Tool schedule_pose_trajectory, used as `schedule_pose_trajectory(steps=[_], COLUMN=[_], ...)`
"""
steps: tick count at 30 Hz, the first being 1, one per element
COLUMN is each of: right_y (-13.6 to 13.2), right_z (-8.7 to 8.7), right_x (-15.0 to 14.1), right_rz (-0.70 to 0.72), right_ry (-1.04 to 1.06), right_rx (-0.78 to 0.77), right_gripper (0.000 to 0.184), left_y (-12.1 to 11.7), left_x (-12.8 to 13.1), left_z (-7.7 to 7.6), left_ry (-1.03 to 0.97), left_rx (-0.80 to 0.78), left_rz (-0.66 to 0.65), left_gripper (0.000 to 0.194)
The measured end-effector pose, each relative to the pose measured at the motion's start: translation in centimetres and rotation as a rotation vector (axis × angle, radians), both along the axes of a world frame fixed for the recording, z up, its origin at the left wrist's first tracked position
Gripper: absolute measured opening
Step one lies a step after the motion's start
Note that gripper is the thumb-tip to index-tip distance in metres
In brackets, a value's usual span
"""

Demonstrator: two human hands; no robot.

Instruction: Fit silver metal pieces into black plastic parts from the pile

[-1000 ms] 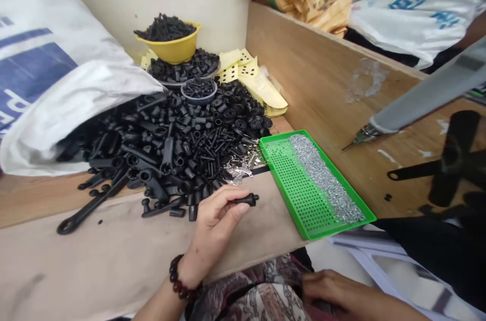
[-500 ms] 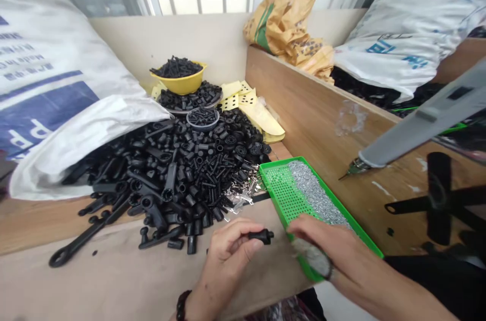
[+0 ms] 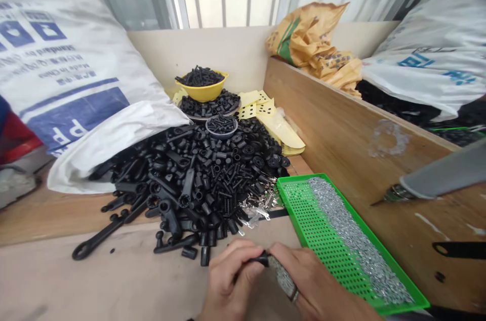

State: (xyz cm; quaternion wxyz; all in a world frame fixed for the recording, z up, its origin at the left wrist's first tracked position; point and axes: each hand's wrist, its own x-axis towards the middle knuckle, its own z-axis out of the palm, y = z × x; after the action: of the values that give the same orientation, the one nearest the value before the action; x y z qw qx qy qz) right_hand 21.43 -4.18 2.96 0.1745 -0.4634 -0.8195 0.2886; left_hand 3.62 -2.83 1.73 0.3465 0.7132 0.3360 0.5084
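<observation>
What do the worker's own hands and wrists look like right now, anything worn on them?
Both are bare, no gloves or sleeves in view. The right hand wears a ring on one finger. The left hand shows nothing worn; its wrist is cut off by the frame edge.

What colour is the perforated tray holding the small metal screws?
Bright green tray, seen clearly in the head view.
</observation>
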Motion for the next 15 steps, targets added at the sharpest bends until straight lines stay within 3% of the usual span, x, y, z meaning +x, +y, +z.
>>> schedule_pose_trajectory(steps=[3, 9, 15], right_y=[-0.1, -0.4, 1.9], right_z=[-1.1, -3.3, -1.2], right_x=[-0.8, -2.2, -1.3], right_rz=[-0.015, -0.038, 0.072], right_ry=[0.084, 0.138, 0.002], right_rx=[-0.121, -0.201, -0.272], right_gripper=[0.017, 0.024, 0.056], left_y=[-0.3, -1.0, -0.1], left_x=[-0.4, -1.9, -3.6], left_z=[-0.4, -1.9, -1.8], left_ry=[0.047, 0.121, 0.228], left_rx=[0.060, 0.120, -0.049], left_rz=[0.023, 0.060, 0.052], left_gripper=[0.016, 0.019, 0.016])
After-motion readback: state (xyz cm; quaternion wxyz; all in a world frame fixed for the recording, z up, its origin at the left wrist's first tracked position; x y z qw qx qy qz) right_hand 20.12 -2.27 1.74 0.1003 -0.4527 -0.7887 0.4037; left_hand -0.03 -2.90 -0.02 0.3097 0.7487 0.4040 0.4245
